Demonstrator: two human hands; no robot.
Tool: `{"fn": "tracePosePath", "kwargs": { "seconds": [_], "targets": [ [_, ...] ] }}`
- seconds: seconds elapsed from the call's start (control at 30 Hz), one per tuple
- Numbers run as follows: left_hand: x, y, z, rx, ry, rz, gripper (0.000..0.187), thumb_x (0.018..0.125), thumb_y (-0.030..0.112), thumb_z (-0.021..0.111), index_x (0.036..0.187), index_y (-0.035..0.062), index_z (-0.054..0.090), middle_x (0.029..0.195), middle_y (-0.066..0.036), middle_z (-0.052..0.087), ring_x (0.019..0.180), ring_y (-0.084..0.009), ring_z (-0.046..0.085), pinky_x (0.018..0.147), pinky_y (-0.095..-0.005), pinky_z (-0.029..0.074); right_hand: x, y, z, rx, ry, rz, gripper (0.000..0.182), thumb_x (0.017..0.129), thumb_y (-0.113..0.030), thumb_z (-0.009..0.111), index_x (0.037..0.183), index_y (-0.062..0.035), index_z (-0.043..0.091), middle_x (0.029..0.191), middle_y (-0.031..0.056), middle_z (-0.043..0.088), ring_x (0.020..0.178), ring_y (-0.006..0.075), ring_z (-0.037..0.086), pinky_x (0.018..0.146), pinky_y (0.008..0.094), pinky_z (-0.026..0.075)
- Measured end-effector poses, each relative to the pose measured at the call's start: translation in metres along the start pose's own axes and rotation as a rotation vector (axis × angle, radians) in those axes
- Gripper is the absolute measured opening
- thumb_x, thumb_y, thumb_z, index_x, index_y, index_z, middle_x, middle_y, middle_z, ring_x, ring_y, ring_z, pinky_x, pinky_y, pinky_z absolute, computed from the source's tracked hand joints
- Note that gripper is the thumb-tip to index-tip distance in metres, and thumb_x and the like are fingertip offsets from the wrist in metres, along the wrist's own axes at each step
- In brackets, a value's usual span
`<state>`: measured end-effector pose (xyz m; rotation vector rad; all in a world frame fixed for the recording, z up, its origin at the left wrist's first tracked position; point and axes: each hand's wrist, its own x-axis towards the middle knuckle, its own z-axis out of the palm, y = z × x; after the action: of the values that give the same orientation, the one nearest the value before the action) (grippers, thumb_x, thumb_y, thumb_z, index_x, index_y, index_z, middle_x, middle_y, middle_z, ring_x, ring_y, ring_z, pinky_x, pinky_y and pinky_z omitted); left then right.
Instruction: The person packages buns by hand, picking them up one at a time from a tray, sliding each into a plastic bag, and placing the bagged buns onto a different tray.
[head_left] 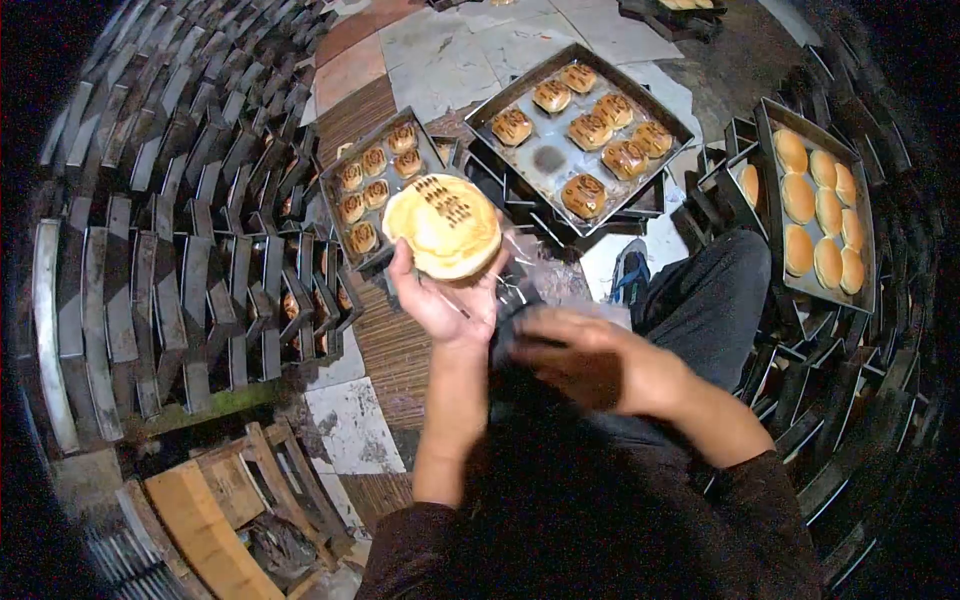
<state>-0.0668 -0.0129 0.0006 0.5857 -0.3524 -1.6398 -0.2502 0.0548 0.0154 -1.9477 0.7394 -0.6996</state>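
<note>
A round, pale-yellow bread (442,228) with dark brown marks on top rests in my left hand (455,305), whose fingers curve up around its edge. My right hand (580,360) is smeared by motion, lower and to the right, near a piece of clear plastic (545,270); whether it holds anything cannot be made out. Beyond the hands, a large tray (548,158) bears several glazed brown buns (585,195). Left of it, partly behind the bread, a smaller tray (332,200) holds more patterned buns (374,162).
Tall stacks of metal trays (190,290) fill the left side. At right, a tray (868,230) of plain golden buns (798,198) sits on more stacked trays. A wooden chair-like frame (215,510) stands at lower left. My shoe (630,272) is on the tiled floor.
</note>
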Motion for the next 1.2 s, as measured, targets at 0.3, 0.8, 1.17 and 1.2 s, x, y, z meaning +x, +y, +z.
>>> {"fn": "tracePosePath", "kwargs": {
  "seconds": [0.3,0.8,1.17,1.2],
  "targets": [
    [0.008,-0.010,-0.008,0.022,0.054,-0.223,0.058,0.090,0.042,0.049,0.132,0.0022,0.048,0.122,-0.018,0.061,0.106,-0.0344,0.062,0.089,-0.0507,0.052,0.031,0.013,0.007,0.480,0.018,-0.113,0.015,0.080,-0.009,0.069,0.095,-0.0077,0.067,0.087,0.0111,0.066,0.081,0.0289,0.065,0.073,0.0374,0.052],
    [-0.038,-0.055,-0.023,0.552,0.263,0.385,0.045,0.086,0.031,0.072,0.114,-0.0014,0.060,0.115,-0.016,0.061,0.108,-0.0231,0.057,0.098,-0.0384,0.043,0.027,0.029,0.015,0.133,1.038,0.060,0.008,0.080,-0.006,0.072,0.086,-0.0012,0.072,0.081,0.0100,0.063,0.080,0.0205,0.061,0.077,0.0320,0.050],
    [-0.008,0.020,-0.071,1.685,0.071,1.024,0.016,0.081,-0.002,0.067,0.096,0.0017,0.070,0.087,-0.014,0.063,0.077,-0.0246,0.060,0.072,-0.0357,0.048,0.051,0.102,0.013,-0.180,0.793,-0.024,0.011,0.077,-0.005,0.074,0.088,-0.0019,0.070,0.083,0.0111,0.063,0.072,0.0224,0.061,0.064,0.0304,0.049],
    [-0.004,0.018,-0.081,1.627,0.068,1.054,0.015,0.081,-0.002,0.068,0.095,0.0016,0.070,0.085,-0.014,0.063,0.075,-0.0235,0.060,0.068,-0.0346,0.048,0.064,0.113,0.014,-0.084,0.744,0.071,0.009,0.078,-0.003,0.073,0.085,0.0001,0.068,0.083,0.0112,0.063,0.071,0.0221,0.062,0.064,0.0306,0.049]
  ]
}}
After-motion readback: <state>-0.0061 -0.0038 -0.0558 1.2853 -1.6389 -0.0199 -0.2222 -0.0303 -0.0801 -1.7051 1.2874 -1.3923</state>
